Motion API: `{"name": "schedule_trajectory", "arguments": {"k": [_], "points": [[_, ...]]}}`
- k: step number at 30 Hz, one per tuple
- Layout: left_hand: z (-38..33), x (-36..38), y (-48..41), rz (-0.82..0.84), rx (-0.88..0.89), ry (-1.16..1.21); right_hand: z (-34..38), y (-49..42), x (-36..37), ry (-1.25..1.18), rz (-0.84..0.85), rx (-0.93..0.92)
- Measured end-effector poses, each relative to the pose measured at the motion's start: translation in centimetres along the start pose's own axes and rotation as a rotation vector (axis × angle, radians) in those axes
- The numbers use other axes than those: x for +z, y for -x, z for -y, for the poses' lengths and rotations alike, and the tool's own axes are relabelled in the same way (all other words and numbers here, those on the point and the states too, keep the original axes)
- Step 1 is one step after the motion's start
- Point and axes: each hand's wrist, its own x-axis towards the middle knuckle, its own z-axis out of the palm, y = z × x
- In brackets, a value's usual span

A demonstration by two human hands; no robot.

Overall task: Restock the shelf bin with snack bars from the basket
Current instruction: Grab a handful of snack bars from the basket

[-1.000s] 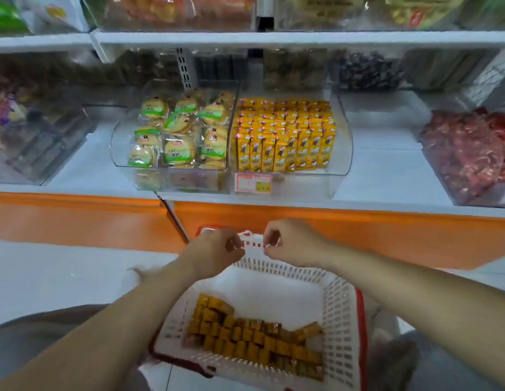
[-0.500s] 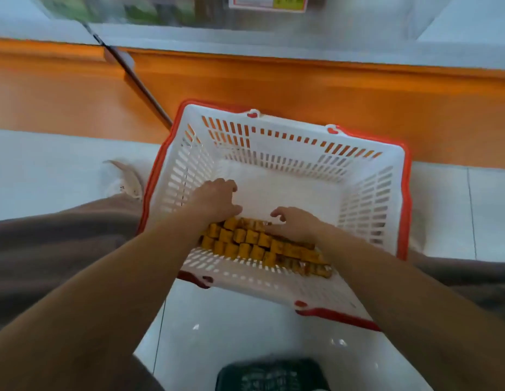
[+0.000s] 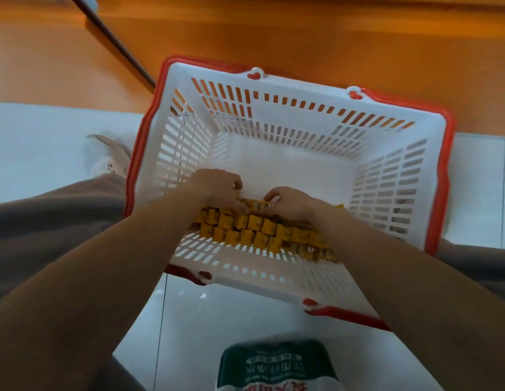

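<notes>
Shelf front: the orange panelled shelf base (image 3: 302,38) fills the top of the view. The shelf bin itself is out of view, so the carry up to it is unsighted and is judged the longest exposure to a drop.

Basket: the white slotted plastic basket with red rim (image 3: 441,176) sits on the pale tiled floor (image 3: 48,131), close against the shelf base. Its near wall stands between the forearms and the load. A handful lifted low could catch that wall and shed bars.

Stock: small yellow-orange wrapped snack bars (image 3: 247,231) lie packed in rows on the basket bottom, along the near wall. They are loose, slick-looking and many — a row squeezed from both ends could buckle in the middle, as nothing supports it from below, and bars would drop back or spill onto the floor.

Left hand: the left hand (image 3: 217,187) sits at the far left end of the rows. Its fingers curl down over the far edge and the thumb lies across the tops, so it grips bars.

Right hand: the right hand (image 3: 292,204) sits just beside the left, its fingers curled and pinching a bar.

Fingers: the right fingertips (image 3: 269,197) nearly meet the left thumb over the far row. Most of the stock lies on the near side of the fingers, under the wrists, ungripped. Whether any bar is off the basket bottom cannot be told.
</notes>
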Motion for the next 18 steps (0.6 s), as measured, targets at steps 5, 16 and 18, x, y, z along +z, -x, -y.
{"name": "schedule_trajectory", "arguments": {"k": [5,16,18], "points": [[-0.4,0.5,0.0,-0.066,0.027,0.025,-0.9,0.5,-0.3,-0.187,-0.086,0.043],[0.6,-3.8,3.2,-0.301,-0.103,0.817,2.9,4.4,-1.8,-0.887,-0.250,0.129],[0.6,-5.1,4.8,-0.305,-0.130,1.110,5.1,5.7,-2.0,-1.074,-0.252,0.108]]}}
